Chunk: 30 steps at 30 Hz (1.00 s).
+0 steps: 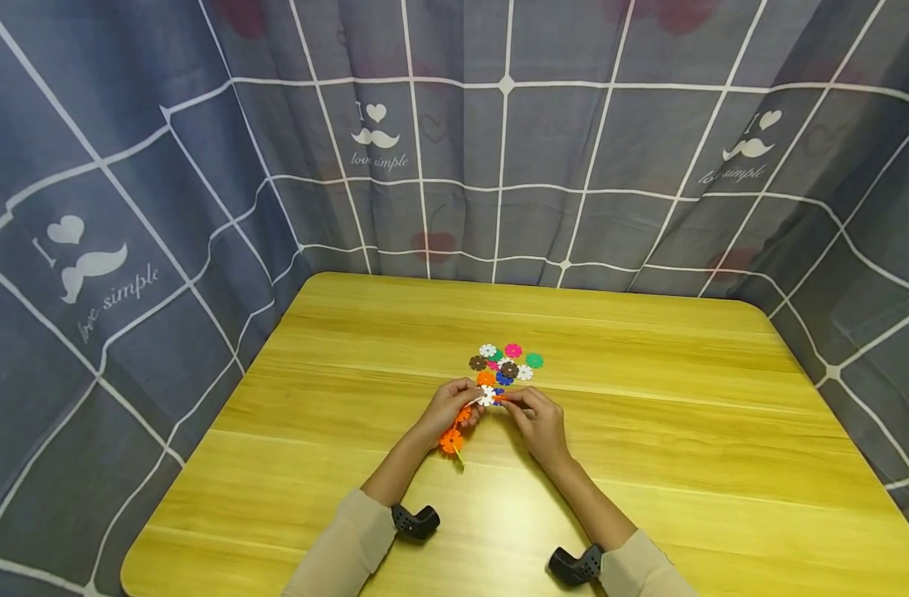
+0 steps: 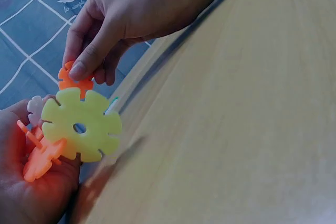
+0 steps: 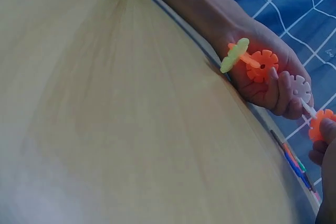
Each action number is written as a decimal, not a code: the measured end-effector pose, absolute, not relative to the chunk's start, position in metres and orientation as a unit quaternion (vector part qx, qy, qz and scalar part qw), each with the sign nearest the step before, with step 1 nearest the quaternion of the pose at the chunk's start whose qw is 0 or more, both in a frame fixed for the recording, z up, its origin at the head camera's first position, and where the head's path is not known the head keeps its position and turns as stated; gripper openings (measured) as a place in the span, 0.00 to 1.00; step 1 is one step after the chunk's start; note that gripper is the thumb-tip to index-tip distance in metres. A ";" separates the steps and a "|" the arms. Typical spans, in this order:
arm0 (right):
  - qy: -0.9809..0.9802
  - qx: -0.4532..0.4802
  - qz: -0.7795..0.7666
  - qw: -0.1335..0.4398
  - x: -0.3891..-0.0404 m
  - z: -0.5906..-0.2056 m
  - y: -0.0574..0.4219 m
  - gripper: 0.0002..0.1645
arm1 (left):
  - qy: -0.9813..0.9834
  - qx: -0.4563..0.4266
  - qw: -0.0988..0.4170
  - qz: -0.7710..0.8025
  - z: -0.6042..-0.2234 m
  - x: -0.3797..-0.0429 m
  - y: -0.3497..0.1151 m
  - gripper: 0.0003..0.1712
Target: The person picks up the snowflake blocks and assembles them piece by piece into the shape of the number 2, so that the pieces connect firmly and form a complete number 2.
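Note:
My left hand (image 1: 449, 408) grips a chain of interlocking notched plastic discs. At its near end a yellow disc (image 2: 84, 121) joins an orange disc (image 3: 264, 67), which lies against the palm. Toward the far end is a white disc (image 1: 487, 395), held by the left fingers. My right hand (image 1: 538, 421) pinches another orange disc (image 2: 73, 83) between thumb and fingers. In the right wrist view, this orange disc meets the edge of a second white disc (image 3: 308, 109) at the chain's end. Both hands are close together above the table.
Just beyond the hands, several loose discs lie on the wooden table (image 1: 648, 398), among them a pink disc (image 1: 512, 351), a green disc (image 1: 535, 361) and a brown disc (image 1: 478, 363). A grey checked curtain (image 1: 462, 215) hangs behind the table and along its sides.

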State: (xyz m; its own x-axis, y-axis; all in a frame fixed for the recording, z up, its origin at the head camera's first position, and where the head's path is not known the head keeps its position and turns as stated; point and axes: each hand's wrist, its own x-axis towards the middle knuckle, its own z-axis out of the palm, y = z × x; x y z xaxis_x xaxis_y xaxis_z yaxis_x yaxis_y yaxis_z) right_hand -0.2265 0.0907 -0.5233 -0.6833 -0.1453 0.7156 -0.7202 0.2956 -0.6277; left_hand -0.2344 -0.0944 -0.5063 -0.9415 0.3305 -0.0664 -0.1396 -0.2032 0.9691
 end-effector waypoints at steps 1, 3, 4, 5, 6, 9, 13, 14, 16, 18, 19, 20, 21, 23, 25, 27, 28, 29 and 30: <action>-0.752 0.293 0.520 0.279 -0.226 -0.523 0.091 0.08 | 0.613 0.081 0.155 0.770 -0.506 -0.235 -0.095 0.09; -0.745 0.306 0.518 0.288 -0.227 -0.523 0.091 0.10 | 0.608 0.090 0.165 0.771 -0.506 -0.236 -0.096 0.10; -0.743 0.311 0.516 0.293 -0.227 -0.522 0.091 0.10 | 0.607 0.096 0.170 0.771 -0.506 -0.237 -0.096 0.10; -0.740 0.315 0.514 0.297 -0.227 -0.522 0.090 0.11 | 0.605 0.098 0.175 0.770 -0.505 -0.237 -0.097 0.10; -0.739 0.318 0.513 0.300 -0.227 -0.522 0.090 0.12 | 0.604 0.102 0.180 0.770 -0.505 -0.238 -0.097 0.10; -0.737 0.321 0.512 0.303 -0.227 -0.522 0.090 0.12 | 0.598 0.107 0.189 0.771 -0.494 -0.233 -0.097 0.10; -0.739 0.301 0.531 0.287 -0.220 -0.510 0.087 0.08 | 0.597 0.089 0.180 0.776 -0.490 -0.229 -0.095 0.10; -0.738 0.294 0.539 0.280 -0.217 -0.506 0.086 0.08 | 0.595 0.083 0.179 0.779 -0.493 -0.230 -0.094 0.10; -0.732 0.275 0.562 0.267 -0.213 -0.498 0.084 0.07 | 0.590 0.080 0.178 0.784 -0.499 -0.233 -0.093 0.10; -0.724 0.264 0.585 0.255 -0.212 -0.494 0.083 0.09 | 0.583 0.084 0.182 0.788 -0.502 -0.235 -0.093 0.10; -0.719 0.262 0.594 0.248 -0.213 -0.495 0.083 0.09 | 0.576 0.090 0.188 0.790 -0.503 -0.236 -0.093 0.11; -0.713 0.261 0.603 0.243 -0.214 -0.496 0.084 0.10 | 0.570 0.096 0.194 0.793 -0.503 -0.236 -0.094 0.10; -0.710 0.262 0.608 0.240 -0.215 -0.496 0.084 0.11 | 0.565 0.102 0.199 0.794 -0.503 -0.237 -0.095 0.10; -0.708 0.269 0.608 0.238 -0.219 -0.502 0.084 0.11 | 0.561 0.111 0.211 0.793 -0.503 -0.237 -0.096 0.11; -0.710 0.277 0.600 0.244 -0.223 -0.510 0.085 0.12 | 0.565 0.121 0.217 0.786 -0.503 -0.237 -0.097 0.13; -0.716 0.282 0.587 0.251 -0.227 -0.516 0.085 0.13 | 0.579 0.126 0.219 0.775 -0.503 -0.237 -0.097 0.14; -0.720 0.281 0.582 0.253 -0.229 -0.520 0.086 0.13 | 0.587 0.127 0.219 0.769 -0.503 -0.238 -0.097 0.15; -0.726 0.278 0.575 0.254 -0.230 -0.522 0.086 0.13 | 0.593 0.126 0.218 0.765 -0.503 -0.237 -0.097 0.15; -0.732 0.273 0.571 0.252 -0.230 -0.523 0.086 0.13 | 0.599 0.124 0.214 0.762 -0.503 -0.237 -0.097 0.15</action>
